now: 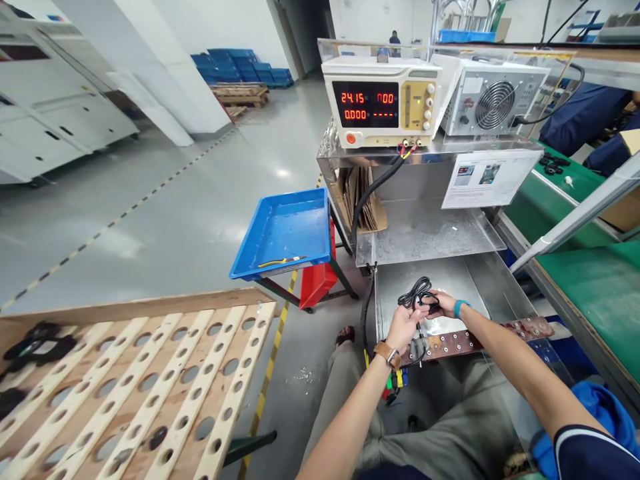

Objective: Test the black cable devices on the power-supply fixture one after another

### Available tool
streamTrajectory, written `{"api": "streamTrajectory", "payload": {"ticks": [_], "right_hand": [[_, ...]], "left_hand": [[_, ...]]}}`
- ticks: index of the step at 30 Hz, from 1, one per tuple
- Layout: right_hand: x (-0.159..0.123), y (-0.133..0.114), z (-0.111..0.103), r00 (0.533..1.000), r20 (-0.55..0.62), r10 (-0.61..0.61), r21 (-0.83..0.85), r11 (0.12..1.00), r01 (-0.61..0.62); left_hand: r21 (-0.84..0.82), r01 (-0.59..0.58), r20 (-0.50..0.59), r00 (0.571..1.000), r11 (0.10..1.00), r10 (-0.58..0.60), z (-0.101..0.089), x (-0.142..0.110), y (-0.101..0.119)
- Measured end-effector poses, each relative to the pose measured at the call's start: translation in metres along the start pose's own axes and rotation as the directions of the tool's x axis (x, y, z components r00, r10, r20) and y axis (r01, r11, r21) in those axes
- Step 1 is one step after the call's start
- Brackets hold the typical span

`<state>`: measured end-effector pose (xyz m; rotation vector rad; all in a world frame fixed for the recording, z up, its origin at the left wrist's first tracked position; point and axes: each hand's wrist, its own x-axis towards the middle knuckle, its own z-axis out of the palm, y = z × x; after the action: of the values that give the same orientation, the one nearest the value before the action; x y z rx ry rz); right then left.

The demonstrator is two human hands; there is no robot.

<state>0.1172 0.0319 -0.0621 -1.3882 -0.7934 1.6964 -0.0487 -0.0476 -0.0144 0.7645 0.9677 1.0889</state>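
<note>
Both my hands hold a coiled black cable over a steel bench. My left hand, with a brown watch on the wrist, grips the lower part of the coil with closed fingers. My right hand, with a teal band on the wrist, pinches the coil from the right. Just below the hands lies a brown strip with round contacts. A thick black lead runs down from the power supply, whose display reads 24.15.
A blue tray with a thin yellow wire stands to the left on a frame. A wooden rack with rows of holes fills the lower left. A fan unit sits beside the supply. Green conveyor at right, another person's sleeve beyond.
</note>
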Motion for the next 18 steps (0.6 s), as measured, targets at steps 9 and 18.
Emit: {"api": "streamTrajectory", "payload": {"ticks": [9, 18], "right_hand": [[0.013, 0.005, -0.008, 0.967, 0.188, 0.173, -0.027, 0.985, -0.171], [0.035, 0.024, -0.024, 0.938, 0.288, 0.191, -0.015, 0.981, -0.195]], "left_hand": [[0.036, 0.230, 0.086, 0.969, 0.972, -0.233, -0.005, 0.003, 0.004], [0.102, 0.298, 0.084, 0.948, 0.949, -0.307, -0.007, 0.001, 0.005]]}}
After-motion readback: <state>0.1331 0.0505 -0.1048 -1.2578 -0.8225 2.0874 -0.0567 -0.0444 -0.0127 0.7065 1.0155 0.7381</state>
